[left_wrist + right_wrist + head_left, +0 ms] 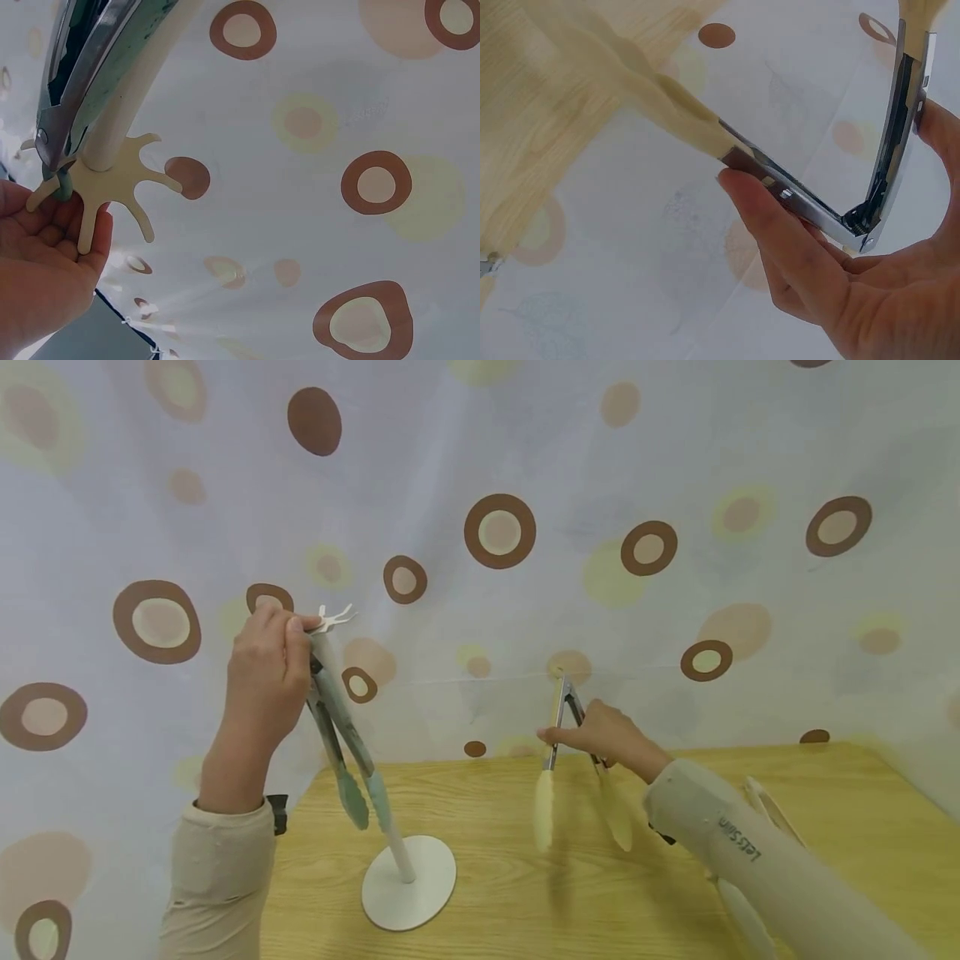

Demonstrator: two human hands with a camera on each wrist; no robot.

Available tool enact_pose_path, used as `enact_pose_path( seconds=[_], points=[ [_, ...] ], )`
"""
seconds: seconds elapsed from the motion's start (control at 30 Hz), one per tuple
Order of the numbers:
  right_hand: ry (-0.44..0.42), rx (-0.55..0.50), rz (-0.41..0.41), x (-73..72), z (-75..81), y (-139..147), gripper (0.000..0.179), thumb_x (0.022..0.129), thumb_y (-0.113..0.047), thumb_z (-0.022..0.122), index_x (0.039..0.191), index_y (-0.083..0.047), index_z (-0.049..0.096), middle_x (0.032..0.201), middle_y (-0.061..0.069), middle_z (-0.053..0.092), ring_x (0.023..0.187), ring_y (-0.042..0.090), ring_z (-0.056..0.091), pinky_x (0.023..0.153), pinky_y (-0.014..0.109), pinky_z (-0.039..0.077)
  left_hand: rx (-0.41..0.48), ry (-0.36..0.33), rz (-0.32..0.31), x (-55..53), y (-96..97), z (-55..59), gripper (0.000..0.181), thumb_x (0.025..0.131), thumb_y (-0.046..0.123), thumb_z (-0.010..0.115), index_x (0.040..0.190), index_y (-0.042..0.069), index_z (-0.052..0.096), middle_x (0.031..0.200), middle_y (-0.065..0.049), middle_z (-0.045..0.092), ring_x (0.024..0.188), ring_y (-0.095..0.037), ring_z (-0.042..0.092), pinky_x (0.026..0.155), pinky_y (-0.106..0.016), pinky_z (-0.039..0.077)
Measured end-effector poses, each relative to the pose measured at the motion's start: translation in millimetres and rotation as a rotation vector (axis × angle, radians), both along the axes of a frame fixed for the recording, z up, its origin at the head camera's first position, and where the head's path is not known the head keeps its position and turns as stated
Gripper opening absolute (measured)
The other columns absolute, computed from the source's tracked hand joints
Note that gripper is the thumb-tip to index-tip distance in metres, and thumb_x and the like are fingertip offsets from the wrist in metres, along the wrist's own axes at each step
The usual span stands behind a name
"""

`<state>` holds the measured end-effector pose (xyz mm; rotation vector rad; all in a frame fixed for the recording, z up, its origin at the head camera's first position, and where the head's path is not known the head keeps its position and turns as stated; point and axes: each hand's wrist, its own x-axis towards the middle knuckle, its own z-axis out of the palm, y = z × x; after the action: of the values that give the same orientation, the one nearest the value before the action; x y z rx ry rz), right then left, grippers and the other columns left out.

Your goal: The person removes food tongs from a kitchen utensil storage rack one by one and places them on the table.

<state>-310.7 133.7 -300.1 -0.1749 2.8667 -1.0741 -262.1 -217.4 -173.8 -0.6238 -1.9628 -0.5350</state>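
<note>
A white utensil stand has a round base, a thin pole and a top of several branching hooks. My left hand grips the hooks at its top. Green-tipped tongs hang there by a green loop over one hook, heads down beside the pole. My right hand holds a second pair of tongs with metal arms and cream-yellow heads. Thumb and fingers lie on opposite arms, and the arms stand spread apart. Its heads point down above the table.
The wooden table ends at a white curtain with brown and yellow circles. Partly hidden by my right sleeve, a pale utensil and another pale piece lie at the right.
</note>
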Motion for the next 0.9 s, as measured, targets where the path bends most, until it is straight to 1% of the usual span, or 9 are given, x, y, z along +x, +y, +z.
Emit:
enact_pose_path(
  seconds=[0.17,0.3,0.4,0.5,0.6,0.73,0.8,0.83,0.9],
  points=[
    [-0.062,0.05,0.022,-0.1,-4.7,10,0.054,0.084,-0.055,0.063,0.062,-0.015,0.035,0.05,-0.005,0.022,0.043,0.008,0.024,0.051,0.036,0.054,0.006,-0.015,0.01,1.9,-0.8,0.3,0.035,0.099,0.006,0.034,0.098,-0.013,0.064,0.083,-0.021,0.043,0.075,-0.038,0.043,0.07,-0.048,0.035],
    [-0.096,0.069,0.057,0.4,-10.7,16,0.056,0.085,-0.054,0.063,0.057,-0.018,0.03,0.047,-0.006,0.02,0.041,0.006,0.018,0.05,0.038,0.054,0.013,-0.013,0.015,2.8,-1.7,0.4,0.035,0.099,0.006,0.034,0.098,-0.012,0.064,0.084,-0.021,0.043,0.075,-0.038,0.043,0.07,-0.048,0.035],
    [-0.109,0.091,0.075,1.5,-15.0,21,0.055,0.086,-0.052,0.063,0.058,-0.018,0.03,0.045,-0.006,0.021,0.039,0.006,0.018,0.049,0.039,0.054,0.015,-0.016,0.012,2.9,-1.0,0.9,0.035,0.099,0.006,0.034,0.098,-0.012,0.063,0.084,-0.021,0.043,0.077,-0.039,0.044,0.073,-0.049,0.034],
    [-0.136,0.119,0.068,2.2,-19.0,25,0.054,0.086,-0.051,0.063,0.058,-0.017,0.033,0.044,-0.005,0.024,0.037,0.008,0.024,0.049,0.039,0.054,0.018,-0.022,0.007,3.0,0.5,1.3,0.034,0.099,0.007,0.034,0.098,-0.012,0.063,0.084,-0.021,0.043,0.078,-0.039,0.044,0.075,-0.051,0.034],
    [-0.166,0.145,0.054,3.0,-23.1,28,0.052,0.085,-0.052,0.063,0.06,-0.014,0.038,0.044,-0.003,0.028,0.036,0.011,0.036,0.051,0.039,0.054,0.02,-0.022,0.004,2.8,1.6,1.1,0.034,0.099,0.007,0.035,0.098,-0.012,0.063,0.084,-0.021,0.043,0.079,-0.039,0.044,0.076,-0.051,0.034],
    [-0.183,0.206,0.043,2.5,-30.6,29,0.053,0.085,-0.054,0.063,0.06,-0.01,0.048,0.043,-0.002,0.034,0.04,0.021,0.054,0.05,0.038,0.054,0.018,-0.009,-0.002,1.6,2.1,0.8,0.034,0.098,0.006,0.035,0.098,-0.012,0.064,0.085,-0.022,0.044,0.079,-0.04,0.045,0.076,-0.052,0.034],
    [-0.192,0.231,0.036,1.4,-35.0,29,0.054,0.085,-0.054,0.063,0.06,-0.007,0.051,0.044,0.001,0.038,0.044,0.027,0.06,0.05,0.038,0.054,0.015,-0.005,-0.006,1.1,1.3,0.8,0.034,0.098,0.006,0.035,0.098,-0.012,0.064,0.085,-0.022,0.044,0.079,-0.04,0.045,0.076,-0.053,0.034],
    [-0.202,0.233,0.038,1.4,-36.5,30,0.056,0.085,-0.053,0.064,0.065,-0.001,0.056,0.048,0.005,0.044,0.047,0.03,0.062,0.051,0.039,0.055,0.014,-0.005,-0.008,0.9,1.1,0.7,0.034,0.098,0.006,0.035,0.098,-0.012,0.064,0.086,-0.022,0.044,0.079,-0.04,0.045,0.076,-0.053,0.034],
    [-0.231,0.224,0.039,1.4,-39.7,31,0.063,0.085,-0.052,0.064,0.083,0.011,0.06,0.064,0.016,0.056,0.054,0.034,0.064,0.053,0.042,0.055,0.014,-0.009,-0.006,0.8,0.6,0.6,0.034,0.098,0.007,0.035,0.099,-0.012,0.064,0.086,-0.022,0.044,0.079,-0.04,0.045,0.075,-0.052,0.034]
  ],
)
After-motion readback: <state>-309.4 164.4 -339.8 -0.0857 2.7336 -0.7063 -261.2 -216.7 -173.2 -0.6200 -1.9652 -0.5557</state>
